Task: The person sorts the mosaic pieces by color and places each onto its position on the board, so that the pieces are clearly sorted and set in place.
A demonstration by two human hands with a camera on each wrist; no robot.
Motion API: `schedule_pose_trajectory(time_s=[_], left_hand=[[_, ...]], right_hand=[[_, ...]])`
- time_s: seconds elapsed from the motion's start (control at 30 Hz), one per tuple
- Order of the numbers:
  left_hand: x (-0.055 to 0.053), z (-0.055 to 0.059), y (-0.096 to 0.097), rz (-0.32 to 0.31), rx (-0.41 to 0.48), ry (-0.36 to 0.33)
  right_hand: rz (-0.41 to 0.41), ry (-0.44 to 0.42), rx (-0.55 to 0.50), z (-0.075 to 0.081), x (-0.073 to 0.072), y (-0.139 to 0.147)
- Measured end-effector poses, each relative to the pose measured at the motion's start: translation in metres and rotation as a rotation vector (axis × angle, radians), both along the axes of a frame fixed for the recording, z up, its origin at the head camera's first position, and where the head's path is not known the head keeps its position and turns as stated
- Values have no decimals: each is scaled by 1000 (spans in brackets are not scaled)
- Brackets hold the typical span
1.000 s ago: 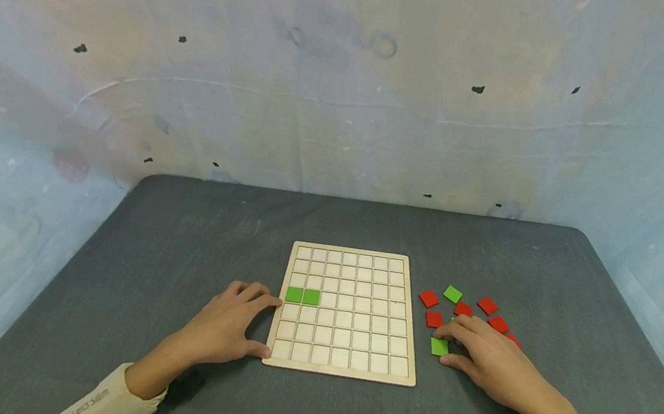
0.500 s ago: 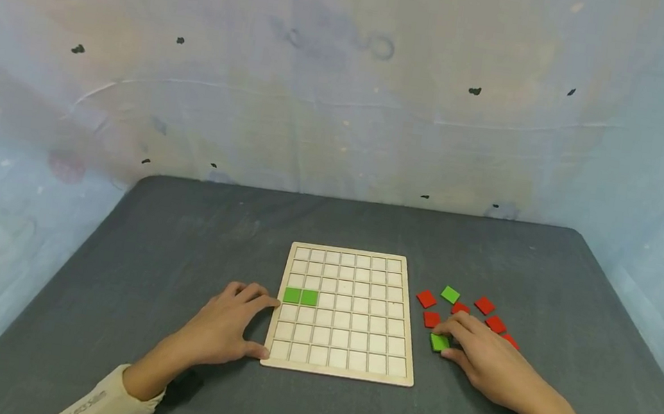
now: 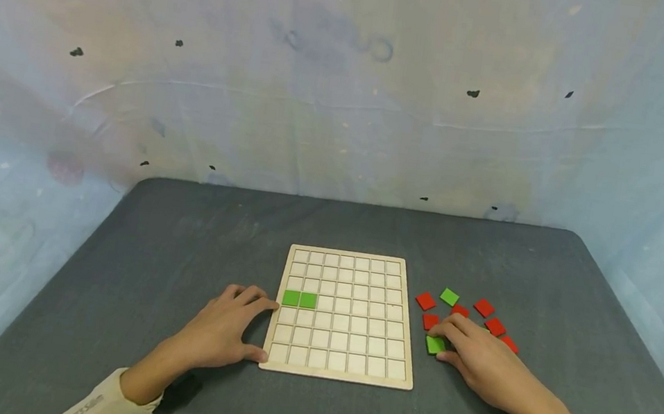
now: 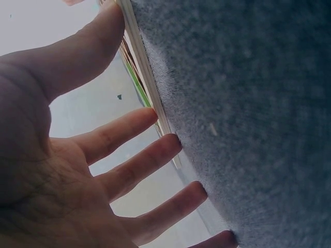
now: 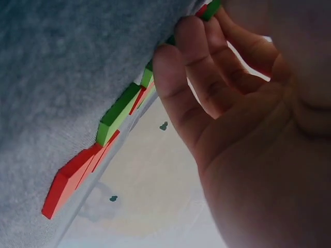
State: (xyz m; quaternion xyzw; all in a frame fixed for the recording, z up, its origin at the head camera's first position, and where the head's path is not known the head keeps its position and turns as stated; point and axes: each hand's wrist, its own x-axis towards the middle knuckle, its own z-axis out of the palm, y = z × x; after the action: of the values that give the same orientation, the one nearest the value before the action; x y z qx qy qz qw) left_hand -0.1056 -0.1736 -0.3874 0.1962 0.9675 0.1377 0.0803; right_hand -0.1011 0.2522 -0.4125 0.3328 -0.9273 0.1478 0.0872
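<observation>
A pale wooden grid board [image 3: 335, 375] lies on the table, with two green tiles [image 3: 299, 298] side by side at the left end of one row. My left hand [image 3: 221, 332] rests at the board's left edge, thumb and index finger touching its rim and the other fingers spread in the left wrist view. At the right, my right hand [image 3: 484, 363] pinches a green square tile [image 3: 434, 346] between thumb and index finger, low over the table. In the right wrist view, my palm hides the thumb, and only a corner of a green tile [image 5: 210, 10] shows beyond the fingers.
Several loose red tiles [image 3: 484, 307] and another green tile [image 3: 449, 297] lie scattered beyond the right hand, some partly hidden by it. Dark grey cloth covers the table [image 3: 209, 233]. A pale patterned curtain [image 3: 346, 97] stands behind its far edge.
The green tile at my right fingertips has turned and shifted slightly to the left, with thumb and index finger moving along. My left hand stays at the board's edge.
</observation>
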Motion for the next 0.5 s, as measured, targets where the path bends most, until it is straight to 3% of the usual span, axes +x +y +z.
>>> schedule_pose_trajectory(time_s=[0.2,0.5], left_hand=[[0,1,-2,-1,5,-8],[-1,-2,-1,-5,6,2]], right_hand=[[-19,-46,4,1,-1,-3],[2,4,10,2,-8,-22]])
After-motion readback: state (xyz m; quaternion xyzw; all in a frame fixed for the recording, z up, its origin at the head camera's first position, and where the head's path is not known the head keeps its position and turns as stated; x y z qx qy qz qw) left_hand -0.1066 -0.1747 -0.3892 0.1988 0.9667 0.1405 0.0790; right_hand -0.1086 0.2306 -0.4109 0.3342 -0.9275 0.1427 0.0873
